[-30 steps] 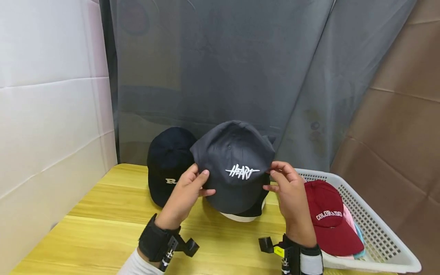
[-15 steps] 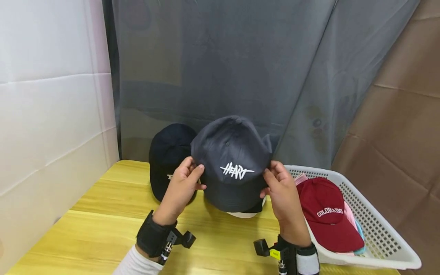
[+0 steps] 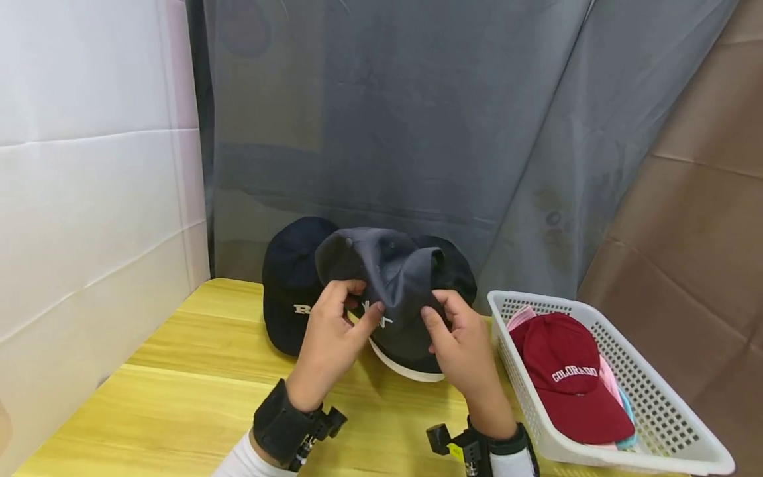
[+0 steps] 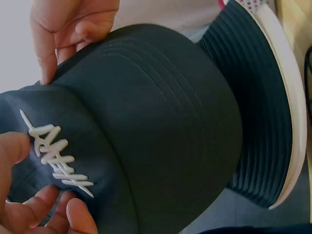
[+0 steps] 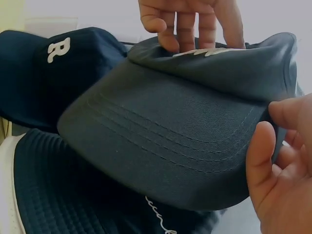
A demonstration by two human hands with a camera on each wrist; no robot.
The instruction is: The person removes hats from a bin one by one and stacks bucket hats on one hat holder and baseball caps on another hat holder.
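Two hands are holding one dark grey cotton cap (image 3: 390, 278) with white embroidery: left hand (image 3: 330, 331) pinching at 9 o'clock, right hand (image 3: 459, 344) pinching at 3 o'clock, crown crumpling.

Right hand (image 5: 280, 170) is pinching the right edge of the grey cap (image 5: 180, 141) at its brim. Left hand (image 5: 192, 22) is gripping the crown from above, fingers over the white lettering. Cap is sitting over a navy-brimmed cap (image 5: 73, 195). Dark "R" cap (image 5: 53, 68) is lying behind, upper left.
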